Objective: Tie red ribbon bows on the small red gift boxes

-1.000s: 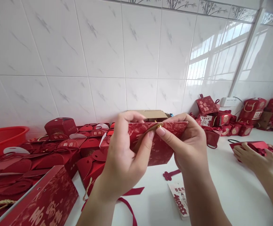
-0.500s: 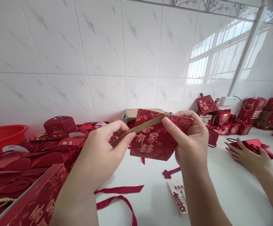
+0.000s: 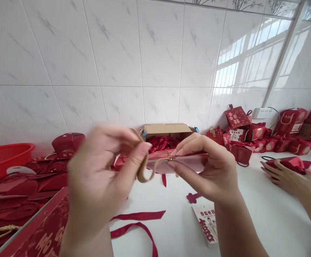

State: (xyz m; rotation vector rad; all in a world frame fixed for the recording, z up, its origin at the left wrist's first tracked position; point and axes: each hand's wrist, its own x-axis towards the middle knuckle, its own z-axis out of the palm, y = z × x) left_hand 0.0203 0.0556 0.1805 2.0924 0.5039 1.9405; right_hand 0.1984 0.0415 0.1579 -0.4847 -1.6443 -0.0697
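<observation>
My right hand [image 3: 209, 167] pinches the top edge of a flat red gift bag [image 3: 187, 161], held nearly edge-on above the white counter [image 3: 251, 221]. A tan ribbon handle [image 3: 146, 171] loops from a small gold eyelet on the bag. My left hand [image 3: 104, 178], blurred by motion, pinches the free end of that handle beside the bag. Both hands are held close together at chest height.
Behind the hands an open cardboard box [image 3: 166, 130] holds red ribbons. Flat and folded red boxes [image 3: 37, 178] and a red basket [image 3: 2, 159] fill the left. A red ribbon [image 3: 139, 223] and a printed card [image 3: 207, 226] lie below. Another person's hand [image 3: 291, 178] holds red paper at the right.
The bag has tipped from showing its printed face to nearly edge-on. My left hand has drawn the tan handle into a loop, nearer the bag.
</observation>
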